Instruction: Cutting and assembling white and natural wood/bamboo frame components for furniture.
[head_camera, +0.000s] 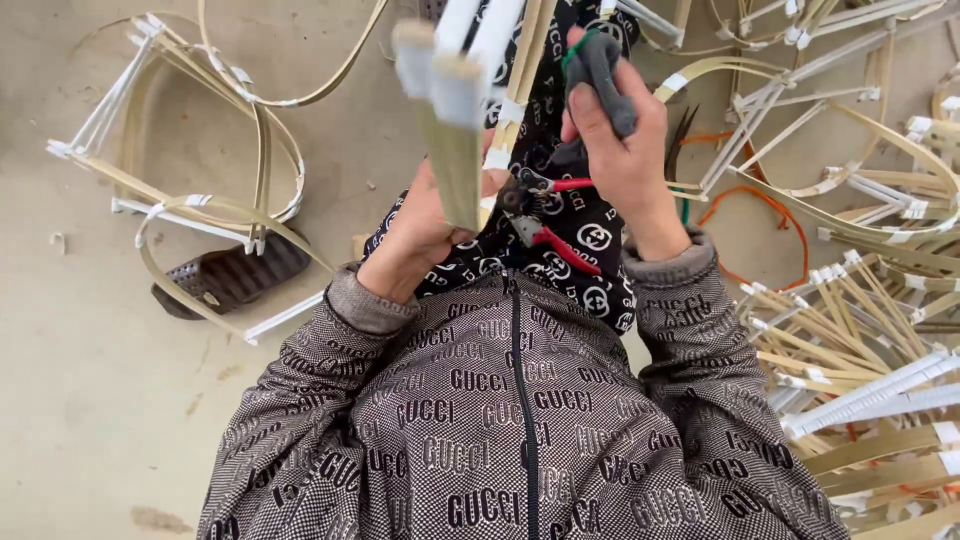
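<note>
My left hand (420, 225) grips a bundle of flat bamboo strips (455, 120) bound with white tape, held upright close to the camera and blurred. My right hand (615, 140) is closed around the dark grey handles of a plier-like cutting tool (598, 70), whose jaws point down toward the strips near my left hand. A second tool with red handles (545, 240) lies on my lap between my wrists. My sleeves and jacket are brown with a patterned print.
Bent bamboo frames (200, 150) taped in white lie on the concrete floor at left, over a dark sandal (235, 275). A pile of similar frames (850, 300) fills the right side, with an orange cord (770, 210) among them.
</note>
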